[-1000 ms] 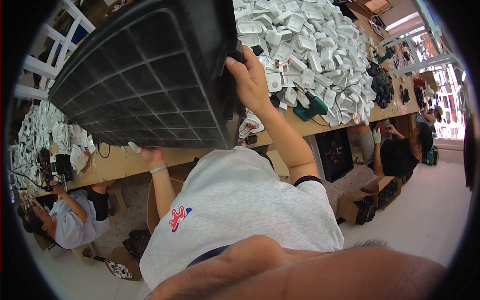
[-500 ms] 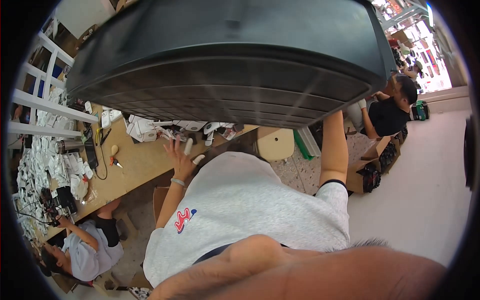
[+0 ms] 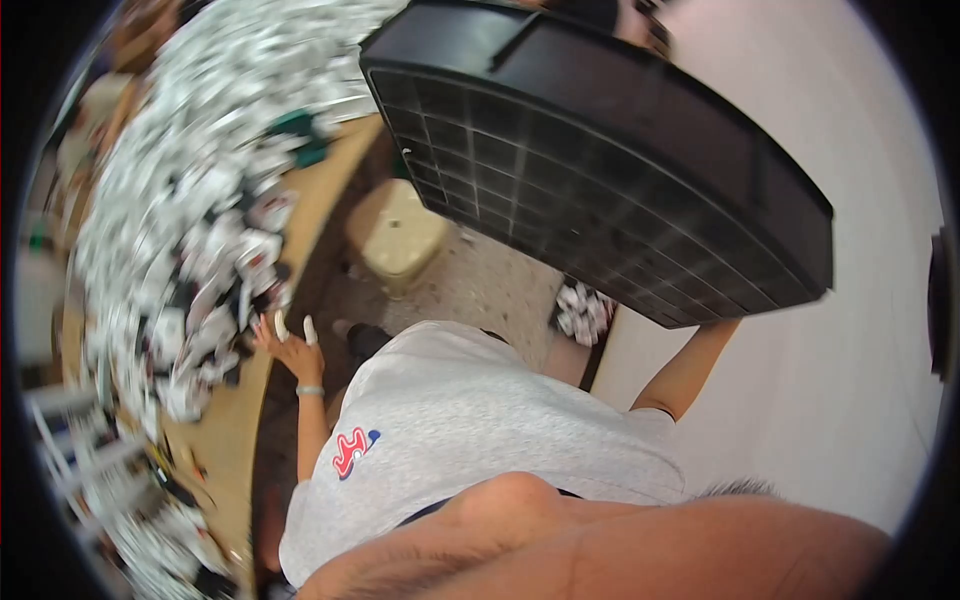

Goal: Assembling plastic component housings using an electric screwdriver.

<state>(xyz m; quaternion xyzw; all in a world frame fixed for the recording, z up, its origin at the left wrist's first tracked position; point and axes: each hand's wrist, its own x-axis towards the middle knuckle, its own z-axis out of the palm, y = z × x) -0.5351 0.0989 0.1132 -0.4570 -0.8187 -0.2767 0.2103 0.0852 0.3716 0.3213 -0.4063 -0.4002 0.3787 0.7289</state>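
1. The black crate (image 3: 600, 190) fills the upper right of the frame, raised and tilted, with its gridded underside toward the camera and one long side wall along the top.
2. The right forearm (image 3: 690, 375) reaches up to the crate's lower edge, right of centre. The right hand is hidden behind the crate — I cannot tell how its fingers are set on it.
3. The left hand (image 3: 292, 352) is left of centre, well apart from the crate, loose with its fingers spread. Pale covers (image 3: 309, 329) sit on two of them, and a light band (image 3: 310, 390) circles the wrist.
4. That hand is beside the near edge of the wooden table (image 3: 225, 455), close to the heap of white plastic parts (image 3: 150, 200); whether its fingertips touch any part is not clear.
5. The heap runs along the left side up to the top of the frame, blurred. A green thing (image 3: 303, 138) lies at its table-edge side, too smeared to make out.
6. Between the table and the crate, a cream stool (image 3: 403, 240) stands on the speckled floor (image 3: 500, 275).
7. Just below the crate, a container of white pieces (image 3: 582, 313) is partly covered — its shape is unclear.
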